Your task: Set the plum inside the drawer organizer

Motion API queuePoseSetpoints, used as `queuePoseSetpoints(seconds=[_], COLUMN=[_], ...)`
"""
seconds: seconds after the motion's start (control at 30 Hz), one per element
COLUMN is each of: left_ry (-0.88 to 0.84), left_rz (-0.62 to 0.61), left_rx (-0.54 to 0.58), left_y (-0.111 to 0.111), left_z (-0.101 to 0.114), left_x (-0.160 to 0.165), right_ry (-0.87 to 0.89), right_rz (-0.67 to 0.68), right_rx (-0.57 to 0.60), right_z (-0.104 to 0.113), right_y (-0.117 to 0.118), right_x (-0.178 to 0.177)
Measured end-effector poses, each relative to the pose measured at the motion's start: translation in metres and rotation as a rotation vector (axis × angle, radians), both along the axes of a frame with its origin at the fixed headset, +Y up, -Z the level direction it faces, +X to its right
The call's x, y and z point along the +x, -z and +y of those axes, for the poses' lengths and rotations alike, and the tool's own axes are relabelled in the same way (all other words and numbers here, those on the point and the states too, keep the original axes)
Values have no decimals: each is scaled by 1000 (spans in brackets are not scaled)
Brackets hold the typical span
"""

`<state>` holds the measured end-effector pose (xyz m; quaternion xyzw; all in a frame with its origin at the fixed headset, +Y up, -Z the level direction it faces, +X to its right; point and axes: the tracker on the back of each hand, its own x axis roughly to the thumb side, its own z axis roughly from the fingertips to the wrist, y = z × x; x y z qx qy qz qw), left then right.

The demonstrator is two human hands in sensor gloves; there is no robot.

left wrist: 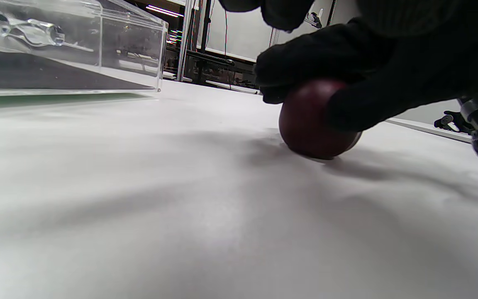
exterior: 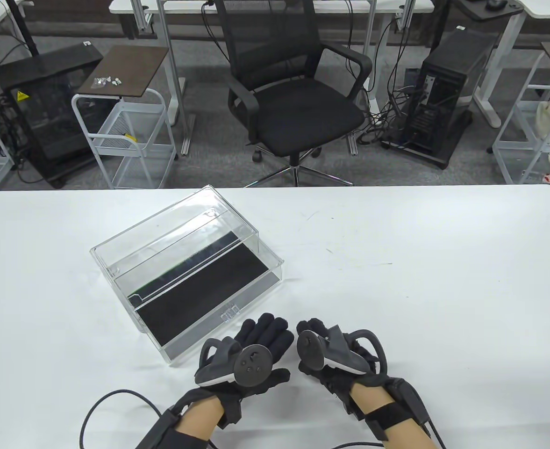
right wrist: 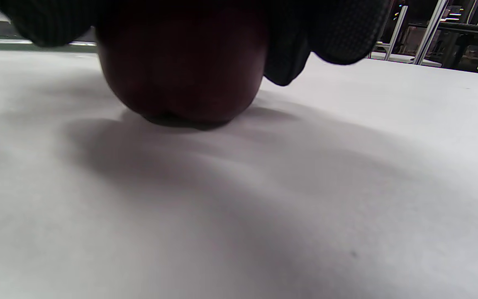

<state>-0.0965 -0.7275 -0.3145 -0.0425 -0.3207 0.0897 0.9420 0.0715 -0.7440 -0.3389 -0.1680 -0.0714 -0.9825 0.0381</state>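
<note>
The dark red plum (left wrist: 305, 124) sits on the white table, close to the near right corner of the organizer. My right hand (exterior: 310, 327) holds it from above, fingers (left wrist: 371, 99) wrapped over its top and side. It fills the top of the right wrist view (right wrist: 181, 83), still touching the table. In the table view the hands hide it. My left hand (exterior: 267, 329) lies just left of the right hand, fingers spread and holding nothing. The clear drawer organizer (exterior: 186, 262) stands to the upper left, its drawer with a black liner (exterior: 209, 299) pulled out toward me.
The organizer's clear wall (left wrist: 69, 50) is left of the plum in the left wrist view. A black cable (exterior: 92, 411) loops on the table at the lower left. The table's far edge (exterior: 396, 186) borders an office chair and carts.
</note>
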Motion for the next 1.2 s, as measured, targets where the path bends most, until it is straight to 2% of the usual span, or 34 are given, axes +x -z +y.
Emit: queuePoseSetpoints(seconds=[0.23, 0.37, 0.47, 0.67, 0.8, 0.9, 1.07, 1.2], left_ry=[1, 5, 8, 20, 31, 28, 77, 267], left_rz=[-4, -7, -9, -7, 4, 5, 18, 39], left_rx=[5, 6, 2, -10, -13, -1, 3, -102], left_y=[-1, -1, 0, -1, -1, 0, 11, 32], left_z=[0, 0, -1, -2, -4, -4, 7, 11], left_x=[0, 1, 1, 2, 3, 6, 39, 93], right_ry=[21, 85, 20, -174, -145, -125, -58, -55], right_rz=[-2, 24, 112, 100, 41, 27, 24, 46], right_rx=[-3, 76, 170, 199, 171, 164, 179, 189], right_z=[3, 23, 31, 10, -4, -5, 1, 3], right_y=[0, -6, -18, -22, -18, -17, -18, -23], right_x=[3, 22, 54, 116, 134, 134, 132, 132])
